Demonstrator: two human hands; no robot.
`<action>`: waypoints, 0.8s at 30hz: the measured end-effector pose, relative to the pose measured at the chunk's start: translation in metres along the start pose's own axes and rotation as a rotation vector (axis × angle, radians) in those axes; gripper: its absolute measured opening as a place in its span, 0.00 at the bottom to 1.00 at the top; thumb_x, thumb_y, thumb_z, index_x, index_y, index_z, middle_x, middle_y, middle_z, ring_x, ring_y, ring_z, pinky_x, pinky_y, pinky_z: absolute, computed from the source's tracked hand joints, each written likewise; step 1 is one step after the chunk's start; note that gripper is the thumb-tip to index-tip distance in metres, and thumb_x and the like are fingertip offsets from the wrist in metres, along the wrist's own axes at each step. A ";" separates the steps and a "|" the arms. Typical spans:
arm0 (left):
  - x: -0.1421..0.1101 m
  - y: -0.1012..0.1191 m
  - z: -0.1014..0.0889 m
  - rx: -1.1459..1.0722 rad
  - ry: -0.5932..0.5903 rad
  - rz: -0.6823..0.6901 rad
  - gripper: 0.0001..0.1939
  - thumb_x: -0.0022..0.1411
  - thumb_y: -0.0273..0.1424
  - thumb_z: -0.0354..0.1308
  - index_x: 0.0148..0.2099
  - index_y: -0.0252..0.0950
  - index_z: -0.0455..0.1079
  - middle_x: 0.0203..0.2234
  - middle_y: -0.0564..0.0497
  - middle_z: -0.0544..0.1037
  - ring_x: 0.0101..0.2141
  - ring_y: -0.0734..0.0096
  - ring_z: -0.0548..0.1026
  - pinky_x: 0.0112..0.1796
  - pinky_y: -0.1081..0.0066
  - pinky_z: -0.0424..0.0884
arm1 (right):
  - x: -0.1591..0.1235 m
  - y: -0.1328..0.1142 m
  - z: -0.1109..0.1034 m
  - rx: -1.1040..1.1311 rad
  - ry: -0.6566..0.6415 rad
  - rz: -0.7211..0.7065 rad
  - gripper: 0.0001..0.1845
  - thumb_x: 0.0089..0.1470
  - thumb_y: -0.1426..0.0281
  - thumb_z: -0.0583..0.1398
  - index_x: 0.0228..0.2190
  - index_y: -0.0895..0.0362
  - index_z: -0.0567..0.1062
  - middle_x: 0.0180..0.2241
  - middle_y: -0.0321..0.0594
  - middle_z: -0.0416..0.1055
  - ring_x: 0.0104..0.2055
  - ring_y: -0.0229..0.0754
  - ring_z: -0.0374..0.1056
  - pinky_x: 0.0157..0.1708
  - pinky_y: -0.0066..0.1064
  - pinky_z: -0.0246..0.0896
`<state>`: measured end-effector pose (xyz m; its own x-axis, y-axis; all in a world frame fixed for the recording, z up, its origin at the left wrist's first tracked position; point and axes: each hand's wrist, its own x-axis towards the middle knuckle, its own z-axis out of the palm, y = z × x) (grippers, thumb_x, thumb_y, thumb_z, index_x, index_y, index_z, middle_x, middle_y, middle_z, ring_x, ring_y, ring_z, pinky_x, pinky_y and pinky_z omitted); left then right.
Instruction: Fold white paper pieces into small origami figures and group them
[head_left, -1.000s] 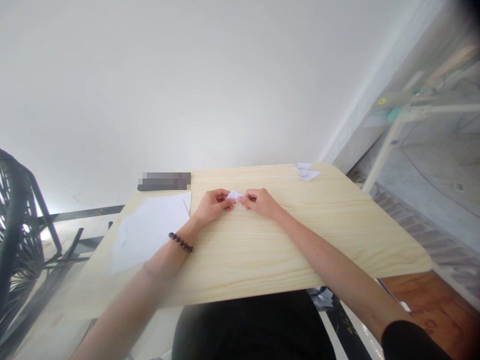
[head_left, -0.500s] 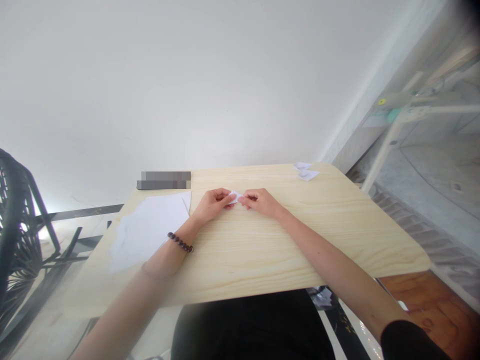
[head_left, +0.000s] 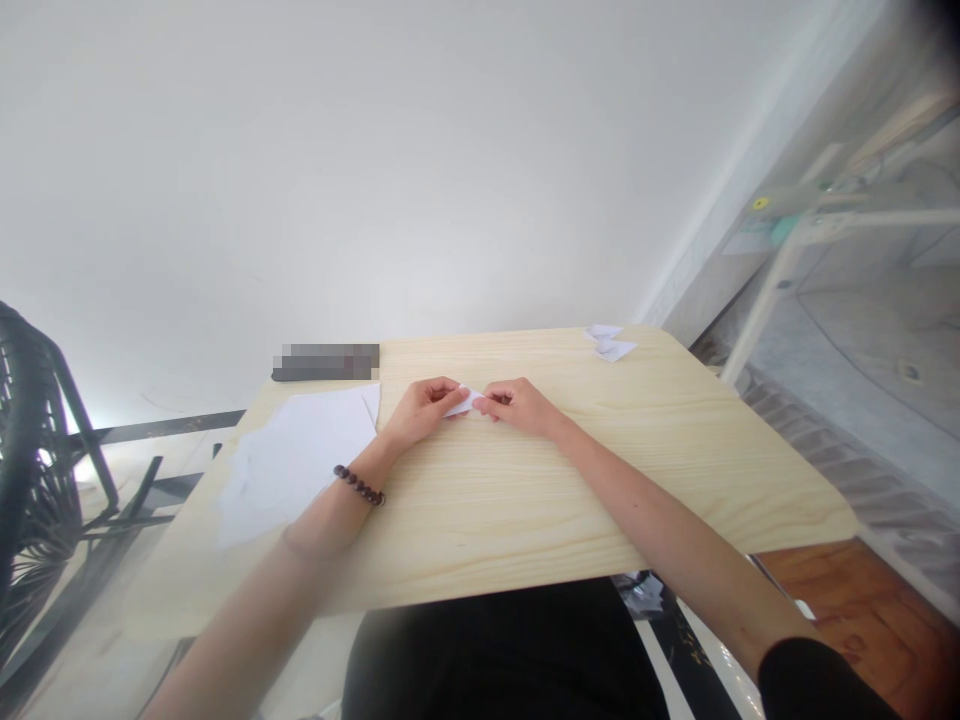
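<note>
- Closest to us is our black cloth (head_left: 502, 650), low in the middle, at the near edge of the table (head_left: 487, 500); a black sleeve (head_left: 810, 675) is on our right arm, and a brown board (head_left: 840, 610) lies past the table's edge, low on the right;
- we see a string of dark beads (head_left: 360, 486) around our left wrist; a bit of the white sheets (head_left: 300, 450) is hidden behind that arm;
- our left hand (head_left: 427, 408) pinches the small paper (head_left: 463, 402) with its thumb on top and its fingers curled under;
- our right hand (head_left: 521, 406) pinches the other end of the small paper, thumb and finger pressed together, the other fingers bent in;
- the small paper is white and sits between our two hands, over the middle of the table; it is too small and too covered for us to tell its full shape;
- the white sheets lie on the left side of the table, in an uneven pile;
- a dark box-like thing (head_left: 326, 363) sits past the sheets at the back left; it is too blurry for us to name;
- two folded papers (head_left: 615, 350) lie close together at the back right;
- a black frame (head_left: 30, 420) stands left of the table; a white frame (head_left: 765, 300) stands to the right; the pale wall (head_left: 450, 170) is behind the table
</note>
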<state>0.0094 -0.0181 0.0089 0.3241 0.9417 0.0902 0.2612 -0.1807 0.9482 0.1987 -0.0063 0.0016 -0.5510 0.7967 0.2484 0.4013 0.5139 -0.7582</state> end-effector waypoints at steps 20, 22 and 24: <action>0.000 -0.001 -0.001 -0.103 -0.046 0.002 0.18 0.54 0.41 0.53 0.39 0.30 0.66 0.29 0.45 0.75 0.30 0.70 0.72 0.35 0.68 0.67 | 0.002 0.005 0.002 0.034 0.192 0.056 0.19 0.51 0.57 0.50 0.21 0.59 0.67 0.17 0.34 0.64 0.20 0.31 0.57 0.22 0.22 0.52; 0.000 -0.001 -0.001 -0.106 -0.052 0.006 0.18 0.54 0.41 0.53 0.39 0.30 0.67 0.30 0.45 0.75 0.30 0.70 0.72 0.35 0.68 0.67 | 0.002 0.005 0.002 0.053 0.189 0.058 0.19 0.51 0.57 0.50 0.21 0.59 0.67 0.17 0.34 0.63 0.20 0.31 0.57 0.22 0.22 0.52; 0.000 0.000 -0.001 -0.098 -0.053 0.002 0.17 0.54 0.40 0.53 0.39 0.30 0.67 0.30 0.45 0.75 0.30 0.70 0.72 0.35 0.68 0.67 | 0.002 0.006 0.003 0.068 0.187 0.061 0.19 0.51 0.57 0.50 0.22 0.59 0.67 0.18 0.34 0.63 0.20 0.31 0.58 0.22 0.22 0.52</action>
<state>0.0081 -0.0176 0.0089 0.3728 0.9246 0.0786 0.1707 -0.1516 0.9736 0.1981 -0.0025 -0.0040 -0.3796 0.8739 0.3036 0.3758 0.4455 -0.8126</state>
